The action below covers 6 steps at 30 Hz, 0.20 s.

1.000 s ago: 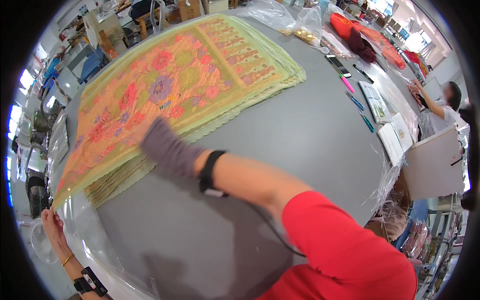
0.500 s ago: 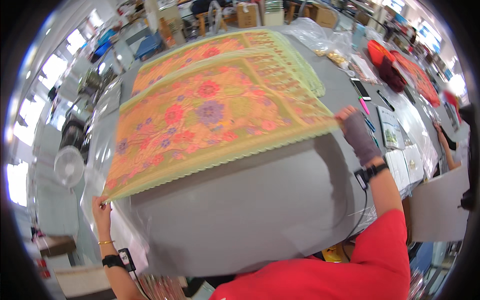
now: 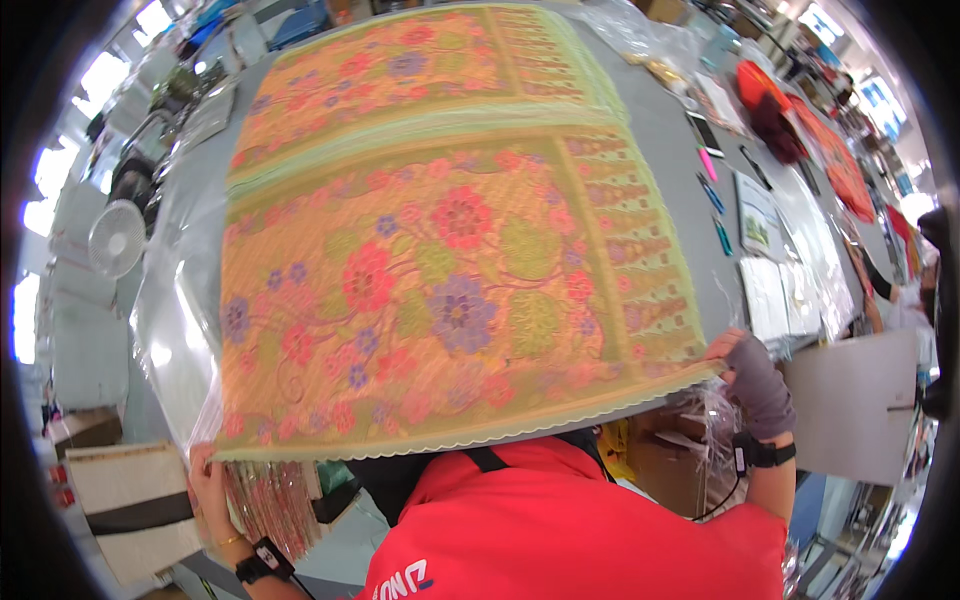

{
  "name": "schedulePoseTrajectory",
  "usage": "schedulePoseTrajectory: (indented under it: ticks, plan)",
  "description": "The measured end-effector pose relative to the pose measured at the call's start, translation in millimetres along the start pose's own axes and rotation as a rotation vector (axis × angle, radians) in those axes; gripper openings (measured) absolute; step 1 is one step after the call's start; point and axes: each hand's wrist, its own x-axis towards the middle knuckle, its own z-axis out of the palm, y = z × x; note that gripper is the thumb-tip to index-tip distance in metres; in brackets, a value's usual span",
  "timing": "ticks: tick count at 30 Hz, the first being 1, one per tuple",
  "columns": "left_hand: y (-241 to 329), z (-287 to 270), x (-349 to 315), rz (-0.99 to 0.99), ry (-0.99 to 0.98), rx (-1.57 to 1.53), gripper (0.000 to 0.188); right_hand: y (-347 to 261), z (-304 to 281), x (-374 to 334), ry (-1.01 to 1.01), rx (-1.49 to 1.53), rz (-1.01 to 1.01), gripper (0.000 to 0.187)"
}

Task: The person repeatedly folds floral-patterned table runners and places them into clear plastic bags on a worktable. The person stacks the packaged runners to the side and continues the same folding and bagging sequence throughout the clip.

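Observation:
A floral cloth (image 3: 400, 290), orange with a green border and pink and purple flowers, spreads over the grey table (image 3: 655, 160). Its scalloped near edge stretches across in front of my body and hangs past the table's front. At the near left corner, my left hand (image 3: 207, 482) is closed, pinching the fabric. My right hand (image 3: 757, 380), in a grey fingerless glove, grips the near right corner. A pale green fold crosses the cloth, with a second floral panel beyond it.
Right of the cloth lie a phone (image 3: 704, 135), a pink marker (image 3: 706, 160), several pens, a booklet (image 3: 759, 218) and white papers. Clear plastic sheeting (image 3: 180, 330) lines the left side. Farther right are red fabrics (image 3: 835, 155) and another person's arm (image 3: 862, 268). A white fan (image 3: 117, 239) stands at left.
Both hands have come down toward my body, drawing the cloth's near edge with them. The cloth now lies flatter and covers the table surface that was bare before.

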Motion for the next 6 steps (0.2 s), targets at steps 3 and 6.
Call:
schedulePoseTrajectory:
  ticks: [3,6]
  plan:
    - [-10.1,4.1,0.9,-0.045,-0.112,0.006,0.007,-16.8,-4.0,5.3,-0.206,0.033,0.054,0.022]
    - [-8.7,-2.6,7.7,-0.092,-0.236,0.051,0.012,-18.0,-32.4,32.9,-0.584,0.394,0.434,0.037]
